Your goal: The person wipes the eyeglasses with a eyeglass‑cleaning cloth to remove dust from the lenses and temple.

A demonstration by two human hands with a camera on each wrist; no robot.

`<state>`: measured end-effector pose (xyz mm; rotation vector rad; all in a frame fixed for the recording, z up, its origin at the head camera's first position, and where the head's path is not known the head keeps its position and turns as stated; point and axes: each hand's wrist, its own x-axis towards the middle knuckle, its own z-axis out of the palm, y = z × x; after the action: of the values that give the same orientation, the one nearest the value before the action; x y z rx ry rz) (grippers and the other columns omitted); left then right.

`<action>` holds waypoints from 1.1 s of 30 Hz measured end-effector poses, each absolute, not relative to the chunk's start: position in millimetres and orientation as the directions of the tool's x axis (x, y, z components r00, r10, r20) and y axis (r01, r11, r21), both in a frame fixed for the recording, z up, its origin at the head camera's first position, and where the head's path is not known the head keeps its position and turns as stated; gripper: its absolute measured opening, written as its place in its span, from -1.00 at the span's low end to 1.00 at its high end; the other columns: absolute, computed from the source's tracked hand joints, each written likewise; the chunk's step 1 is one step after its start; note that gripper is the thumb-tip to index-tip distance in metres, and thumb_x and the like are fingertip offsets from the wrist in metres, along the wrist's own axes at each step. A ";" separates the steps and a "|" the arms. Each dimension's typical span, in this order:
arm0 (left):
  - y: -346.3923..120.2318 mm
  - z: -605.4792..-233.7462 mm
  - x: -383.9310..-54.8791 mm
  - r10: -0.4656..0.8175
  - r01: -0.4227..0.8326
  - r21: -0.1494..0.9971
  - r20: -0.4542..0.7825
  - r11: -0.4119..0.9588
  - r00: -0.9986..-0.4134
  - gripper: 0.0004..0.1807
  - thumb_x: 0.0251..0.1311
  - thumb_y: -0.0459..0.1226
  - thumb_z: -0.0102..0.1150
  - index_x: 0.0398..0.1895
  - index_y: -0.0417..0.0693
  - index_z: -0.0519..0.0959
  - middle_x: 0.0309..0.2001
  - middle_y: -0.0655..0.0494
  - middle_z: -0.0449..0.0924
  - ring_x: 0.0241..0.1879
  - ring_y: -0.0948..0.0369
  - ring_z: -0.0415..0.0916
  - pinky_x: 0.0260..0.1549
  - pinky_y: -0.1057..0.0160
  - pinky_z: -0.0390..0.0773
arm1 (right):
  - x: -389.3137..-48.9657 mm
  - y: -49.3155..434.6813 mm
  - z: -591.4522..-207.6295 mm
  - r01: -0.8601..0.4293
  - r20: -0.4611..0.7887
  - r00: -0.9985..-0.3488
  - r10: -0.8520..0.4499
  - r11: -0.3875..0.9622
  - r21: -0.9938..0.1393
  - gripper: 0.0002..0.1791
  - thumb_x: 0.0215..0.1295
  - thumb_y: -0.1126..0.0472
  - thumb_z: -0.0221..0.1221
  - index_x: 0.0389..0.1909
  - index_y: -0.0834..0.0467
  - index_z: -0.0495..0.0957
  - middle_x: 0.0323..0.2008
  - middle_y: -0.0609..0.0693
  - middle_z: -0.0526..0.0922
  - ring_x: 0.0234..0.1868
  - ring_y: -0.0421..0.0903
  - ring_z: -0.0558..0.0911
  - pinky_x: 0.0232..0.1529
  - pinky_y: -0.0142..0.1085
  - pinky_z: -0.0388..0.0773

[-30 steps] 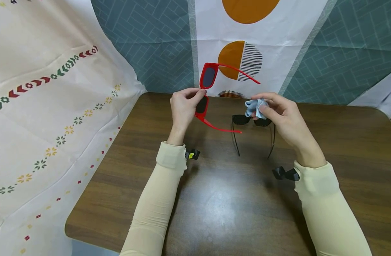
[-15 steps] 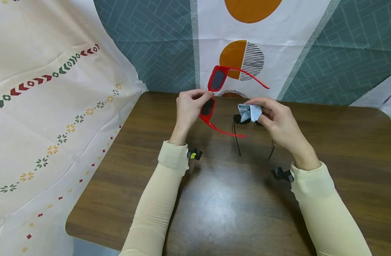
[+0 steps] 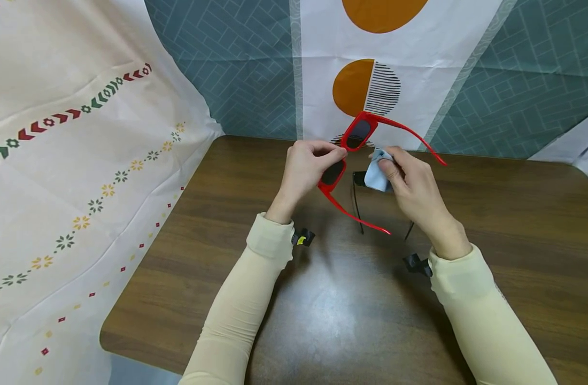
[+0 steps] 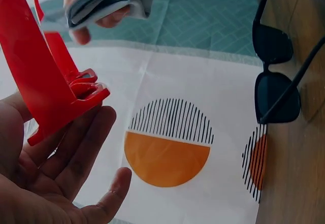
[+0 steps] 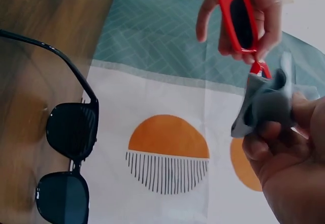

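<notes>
My left hand [image 3: 309,170] pinches red-framed sunglasses [image 3: 335,193] at the bridge, with thumb and fingertips between the two dark lenses. Both temples stand unfolded and point to the right, above the table. My right hand [image 3: 416,184] pinches a crumpled light-blue cloth [image 3: 378,172] between thumb and fingers, just right of the red frame in the head view. Black sunglasses [image 5: 73,130] rest unfolded on the table behind the cloth, which partly hides them in the head view. In the right wrist view the cloth [image 5: 265,103] overlaps the lower end of the red sunglasses [image 5: 240,23].
The wooden table [image 3: 188,251] has its back edge against a hanging fabric [image 3: 246,69] with a teal pattern and orange circles. A white patterned cloth [image 3: 82,176] hangs along the left. A small black wrist mount [image 3: 417,265] sits on each cuff.
My left hand has carried the red sunglasses to the right and tilted them. My right hand has shifted slightly left with the cloth, so the cloth and frame are now closer together.
</notes>
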<state>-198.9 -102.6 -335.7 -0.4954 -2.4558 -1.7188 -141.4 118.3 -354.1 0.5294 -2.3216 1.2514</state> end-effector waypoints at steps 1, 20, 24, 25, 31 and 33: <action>-101.5 -335.3 -198.0 0.213 0.322 0.897 0.265 0.304 -0.940 -0.82 0.33 -0.15 0.35 -0.28 -0.02 0.84 -0.39 0.16 0.76 -0.30 0.18 0.64 -0.32 0.22 0.69 | -141.8 118.1 -354.2 -0.527 0.554 -0.824 -0.115 0.514 -0.677 -0.78 0.51 0.33 0.18 0.08 0.33 0.53 -0.25 0.16 0.71 -0.37 -0.29 0.48 -0.33 -0.49 0.37; -100.4 -334.8 -194.0 0.257 0.318 0.894 0.242 0.316 -0.936 -0.83 0.33 -0.14 0.37 -0.29 -0.02 0.84 -0.40 0.17 0.76 -0.35 0.16 0.64 -0.35 0.21 0.69 | -143.5 120.1 -350.1 -0.445 0.435 -0.895 -0.100 0.150 -0.883 -0.82 0.38 0.41 0.31 -0.10 0.32 0.52 -0.35 0.01 0.67 -0.54 -0.11 0.60 -0.42 -0.40 0.62; -101.2 -334.1 -193.9 0.256 0.314 0.893 0.238 0.321 -0.937 -0.83 0.33 -0.14 0.37 -0.28 -0.01 0.84 -0.38 0.16 0.76 -0.31 0.11 0.65 -0.34 0.22 0.69 | -142.8 119.6 -349.6 -0.429 0.418 -0.903 -0.097 0.203 -0.880 -0.80 0.39 0.34 0.31 -0.12 0.27 0.48 -0.36 -0.03 0.65 -0.53 -0.15 0.61 -0.39 -0.43 0.63; -101.1 -334.2 -194.1 0.257 0.312 0.895 0.235 0.319 -0.937 -0.83 0.33 -0.14 0.37 -0.28 -0.02 0.84 -0.37 0.16 0.76 -0.30 0.11 0.65 -0.33 0.22 0.69 | -142.4 119.6 -349.3 -0.428 0.418 -0.904 -0.092 0.222 -0.876 -0.81 0.41 0.33 0.29 -0.12 0.30 0.47 -0.37 -0.03 0.65 -0.52 -0.15 0.61 -0.39 -0.43 0.63; -99.4 -334.5 -195.1 0.263 0.314 0.896 0.236 0.314 -0.936 -0.82 0.34 -0.14 0.36 -0.27 -0.02 0.84 -0.36 0.17 0.76 -0.30 0.16 0.64 -0.32 0.22 0.71 | -139.9 121.6 -348.4 -0.427 0.427 -0.902 -0.066 0.295 -0.855 -0.86 0.44 0.37 0.12 -0.07 0.36 0.52 -0.37 -0.05 0.65 -0.52 -0.18 0.62 -0.36 -0.47 0.62; -99.0 -334.3 -195.3 0.262 0.313 0.896 0.235 0.314 -0.936 -0.82 0.34 -0.14 0.36 -0.27 -0.01 0.84 -0.36 0.16 0.76 -0.31 0.16 0.64 -0.32 0.22 0.71 | -139.8 122.3 -348.4 -0.431 0.434 -0.899 -0.061 0.307 -0.849 -0.85 0.44 0.38 0.10 -0.07 0.35 0.55 -0.39 -0.06 0.65 -0.53 -0.18 0.60 -0.38 -0.47 0.61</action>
<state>-195.3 -99.0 -334.3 -0.5493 -2.5090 -1.7282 -139.8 122.3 -348.4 0.4424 -2.2583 1.6203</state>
